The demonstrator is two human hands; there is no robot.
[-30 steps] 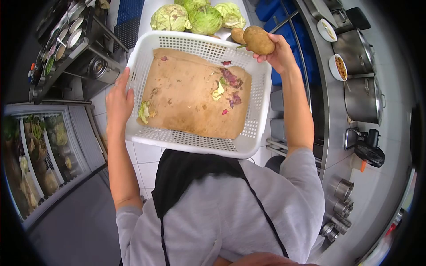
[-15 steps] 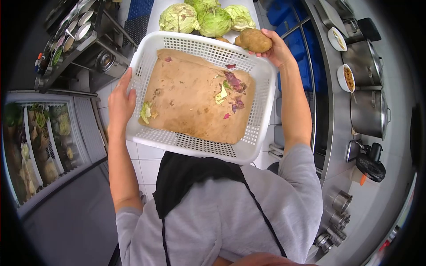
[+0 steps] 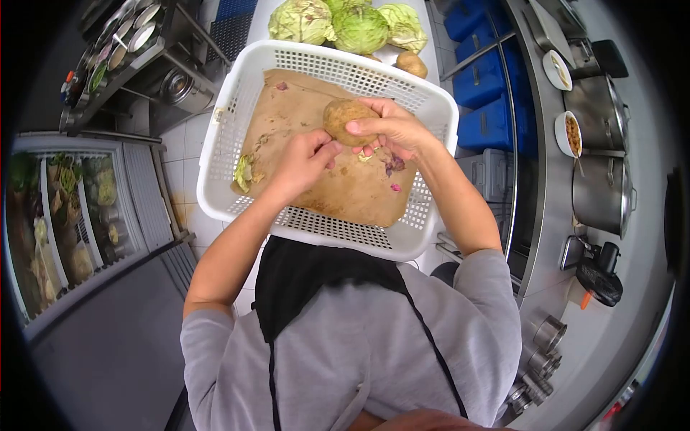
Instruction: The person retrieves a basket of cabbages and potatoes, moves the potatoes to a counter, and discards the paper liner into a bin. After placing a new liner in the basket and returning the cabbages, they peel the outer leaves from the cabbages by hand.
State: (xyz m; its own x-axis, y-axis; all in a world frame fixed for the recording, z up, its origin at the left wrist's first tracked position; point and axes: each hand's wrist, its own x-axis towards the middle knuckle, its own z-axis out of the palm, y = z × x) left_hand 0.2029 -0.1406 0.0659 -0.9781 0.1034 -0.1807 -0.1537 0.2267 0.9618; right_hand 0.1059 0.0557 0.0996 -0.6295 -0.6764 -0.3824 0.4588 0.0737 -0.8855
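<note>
A white perforated basket [image 3: 237, 108] sits in front of me, lined with brown paper [image 3: 345, 194] that carries leaf scraps and purple bits. My right hand [image 3: 392, 129] grips a brown potato [image 3: 343, 116] over the middle of the basket. My left hand [image 3: 305, 159] is inside the basket just left of the potato, its fingertips touching the potato's lower side. A second potato [image 3: 412, 63] lies beyond the basket's far rim, next to three green cabbages [image 3: 338, 20].
Steel pots [image 3: 602, 195] and small bowls of food [image 3: 571, 133] stand on the counter at right, with blue crates [image 3: 489, 86] under it. A glass-front chiller [image 3: 65, 215] with vegetables is at left. Steel containers [image 3: 126, 43] line the upper left.
My right hand brought the potato from the basket's far right corner to over its middle. My left hand left the basket's left rim and moved in to the potato.
</note>
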